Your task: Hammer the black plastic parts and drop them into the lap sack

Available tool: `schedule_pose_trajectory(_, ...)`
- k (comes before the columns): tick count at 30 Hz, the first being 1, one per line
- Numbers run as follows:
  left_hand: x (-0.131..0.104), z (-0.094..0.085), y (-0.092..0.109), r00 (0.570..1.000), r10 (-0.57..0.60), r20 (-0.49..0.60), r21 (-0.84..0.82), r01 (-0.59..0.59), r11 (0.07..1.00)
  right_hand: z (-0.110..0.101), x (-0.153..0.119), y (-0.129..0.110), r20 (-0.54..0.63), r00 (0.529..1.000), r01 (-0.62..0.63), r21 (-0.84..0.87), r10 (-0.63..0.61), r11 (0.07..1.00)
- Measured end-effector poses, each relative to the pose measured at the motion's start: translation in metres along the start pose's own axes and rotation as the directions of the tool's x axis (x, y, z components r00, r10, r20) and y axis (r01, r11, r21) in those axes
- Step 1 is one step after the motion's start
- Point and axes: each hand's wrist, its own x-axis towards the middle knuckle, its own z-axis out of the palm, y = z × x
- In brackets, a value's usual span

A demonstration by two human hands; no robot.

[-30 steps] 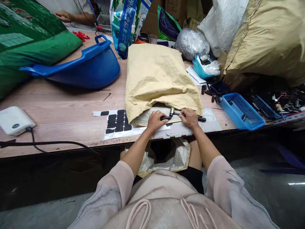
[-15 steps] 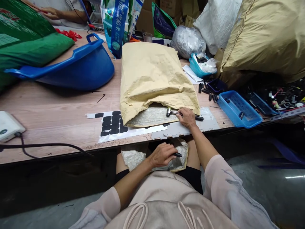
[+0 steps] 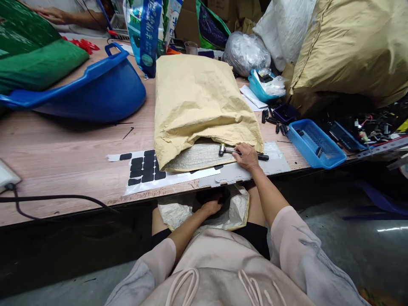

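My right hand rests at the table's front edge, closed around the handle of a small hammer. The hammer's metal head points left and its black grip end sticks out to the right. Behind and under it lies a large tan bag, its silvery lining showing at the open mouth. Below the table edge, my left hand reaches into an open silver-lined bag on my lap. Its fingers are in dark shadow, so what they hold is hidden. A sheet of black stickers lies left of the hammer.
A blue scoop-shaped basin stands to the left, with a green sack behind. On the right are a blue basket, small black parts and a big tan sack. A black cable crosses the front left. A co-worker's arm shows at the back.
My left hand, which held a small black object above the lap bag, has moved forward and down into it. The right hand stays on the hammer. The view has shifted slightly.
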Motion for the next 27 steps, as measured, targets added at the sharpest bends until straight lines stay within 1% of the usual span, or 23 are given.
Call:
schedule_pose_trajectory(2,-0.012,-0.012,0.010,0.997,-0.063,0.041,0.058,0.060,0.996,0.000,0.000,0.000,0.001,1.000,0.003,0.001,-0.003,1.000)
schedule_pose_trajectory(4,-0.028,-0.037,0.025,0.985,-0.014,0.170,0.054,0.005,0.999,0.001,0.000,0.001,0.004,1.000,0.004,-0.003,-0.004,1.000)
schedule_pose_trajectory(5,-0.036,-0.054,0.034,0.959,0.047,0.279,0.029,-0.057,0.998,0.001,0.000,0.001,0.004,1.000,0.005,-0.004,-0.005,1.000)
schedule_pose_trajectory(6,-0.043,-0.074,0.043,0.915,0.106,0.389,-0.052,-0.093,0.994,0.001,0.000,0.002,0.001,1.000,0.007,-0.003,-0.007,1.000)
schedule_pose_trajectory(7,-0.048,-0.096,0.052,0.889,0.156,0.430,-0.137,-0.107,0.985,0.002,-0.001,0.002,-0.003,1.000,0.010,-0.002,-0.010,1.000)
schedule_pose_trajectory(8,-0.050,-0.119,0.060,0.898,0.194,0.395,-0.189,-0.127,0.974,0.002,-0.001,0.002,-0.009,1.000,0.010,-0.001,-0.010,1.000)
schedule_pose_trajectory(9,-0.048,-0.141,0.068,0.931,0.215,0.295,-0.197,-0.161,0.967,0.002,-0.001,0.002,-0.015,1.000,0.007,-0.002,-0.007,1.000)
schedule_pose_trajectory(10,-0.043,-0.162,0.075,0.968,0.209,0.137,-0.154,-0.188,0.970,0.003,-0.002,0.002,-0.021,1.000,0.000,-0.006,0.000,1.000)
schedule_pose_trajectory(11,-0.035,-0.181,0.080,0.982,0.184,-0.051,-0.062,-0.187,0.980,0.003,-0.002,0.002,-0.026,1.000,-0.010,-0.010,0.010,1.000)
schedule_pose_trajectory(12,-0.024,-0.197,0.085,0.956,0.149,-0.252,0.048,-0.141,0.989,0.003,-0.003,0.002,-0.032,0.999,-0.024,-0.016,0.023,1.000)
schedule_pose_trajectory(13,-0.011,-0.211,0.088,0.911,0.111,-0.398,0.144,-0.058,0.988,0.003,-0.003,0.002,-0.037,0.999,-0.038,-0.019,0.037,0.999)
schedule_pose_trajectory(14,0.002,-0.222,0.091,0.878,0.084,-0.470,0.214,0.020,0.977,0.002,-0.003,0.001,-0.045,0.998,-0.051,-0.022,0.050,0.998)
schedule_pose_trajectory(15,0.014,-0.230,0.093,0.858,0.062,-0.510,0.263,0.087,0.961,0.002,-0.004,0.001,-0.054,0.997,-0.061,-0.022,0.060,0.998)
schedule_pose_trajectory(16,0.025,-0.237,0.096,0.851,0.046,-0.523,0.298,0.131,0.946,0.002,-0.004,0.001,-0.064,0.996,-0.069,-0.020,0.068,0.997)
schedule_pose_trajectory(17,0.034,-0.243,0.098,0.851,0.042,-0.523,0.321,0.150,0.935,0.002,-0.005,0.001,-0.073,0.995,-0.075,-0.018,0.074,0.997)
schedule_pose_trajectory(19,0.048,-0.253,0.103,0.838,0.069,-0.542,0.346,0.147,0.926,0.003,-0.005,0.001,-0.079,0.994,-0.080,-0.016,0.079,0.997)
schedule_pose_trajectory(22,0.060,-0.268,0.109,0.784,0.156,-0.600,0.386,0.113,0.916,0.004,-0.005,0.002,-0.060,0.996,-0.071,-0.019,0.070,0.997)
schedule_pose_trajectory(24,0.067,-0.278,0.112,0.761,0.189,-0.621,0.415,0.115,0.902,0.006,-0.004,0.002,-0.053,0.997,-0.065,-0.017,0.064,0.998)
schedule_pose_trajectory(25,0.069,-0.282,0.112,0.760,0.190,-0.622,0.428,0.126,0.895,0.006,-0.004,0.002,-0.057,0.996,-0.066,-0.013,0.065,0.998)
schedule_pose_trajectory(27,0.072,-0.287,0.110,0.777,0.160,-0.609,0.442,0.165,0.882,0.007,-0.003,0.003,-0.076,0.994,-0.073,-0.006,0.073,0.997)
